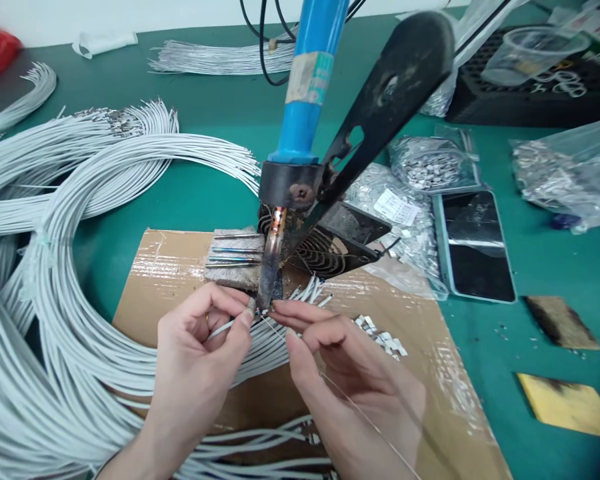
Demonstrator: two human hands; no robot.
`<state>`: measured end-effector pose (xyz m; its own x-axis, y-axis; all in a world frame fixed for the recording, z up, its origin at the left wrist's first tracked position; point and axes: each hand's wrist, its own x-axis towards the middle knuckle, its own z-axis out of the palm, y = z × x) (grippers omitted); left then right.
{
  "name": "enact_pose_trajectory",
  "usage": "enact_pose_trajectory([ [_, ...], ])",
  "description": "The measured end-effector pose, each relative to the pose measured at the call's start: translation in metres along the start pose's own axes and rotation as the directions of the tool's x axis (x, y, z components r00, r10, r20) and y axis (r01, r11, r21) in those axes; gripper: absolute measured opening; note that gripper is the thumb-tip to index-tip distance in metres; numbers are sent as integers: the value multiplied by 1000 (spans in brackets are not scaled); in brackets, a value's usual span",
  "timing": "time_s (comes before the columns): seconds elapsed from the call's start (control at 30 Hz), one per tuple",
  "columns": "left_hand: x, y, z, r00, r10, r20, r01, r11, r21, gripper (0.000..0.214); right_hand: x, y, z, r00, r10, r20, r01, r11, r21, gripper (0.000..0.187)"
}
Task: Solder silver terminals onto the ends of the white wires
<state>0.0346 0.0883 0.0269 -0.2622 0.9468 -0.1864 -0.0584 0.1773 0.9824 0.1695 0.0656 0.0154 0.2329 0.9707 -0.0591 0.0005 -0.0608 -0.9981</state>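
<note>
My left hand (200, 347) pinches a thin white wire (225, 327) between thumb and forefinger, its end held at the tip of a soldering iron (270, 267). The iron has a blue handle (310, 73) and is fixed pointing down in a black stand (380, 100). My right hand (340, 367) pinches a fine strand of solder wire (360, 413) and brings its end to the same tip. Both hands rest over a taped cardboard sheet (180, 267).
Big coils of white wires (55, 267) fill the left side. Small metal terminals (385, 340) lie on the cardboard. A phone (475, 247), bags of metal parts (430, 163), a plastic cup (530, 53) and two scorched pads (570, 403) lie to the right on the green table (205, 113).
</note>
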Motion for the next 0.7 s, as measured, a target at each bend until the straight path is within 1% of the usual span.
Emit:
enact_pose_trajectory([
  [0.2, 2, -2, 2, 1000, -2, 5, 2, 1000, 6, 18, 1, 0, -1, 1000, 21, 3, -21, 1000, -11, 22],
  [0.43, -2, 0, 2, 1000, -6, 7, 6, 1000, 0, 16, 3, 5, -3, 999, -50, 19, 50, 999, -8, 22],
  [0.7, 0, -1, 1, 1000, 1, 9, -1, 1000, 7, 17, 2, 5, -3, 999, -27, 25, 28, 1000, -13, 21],
])
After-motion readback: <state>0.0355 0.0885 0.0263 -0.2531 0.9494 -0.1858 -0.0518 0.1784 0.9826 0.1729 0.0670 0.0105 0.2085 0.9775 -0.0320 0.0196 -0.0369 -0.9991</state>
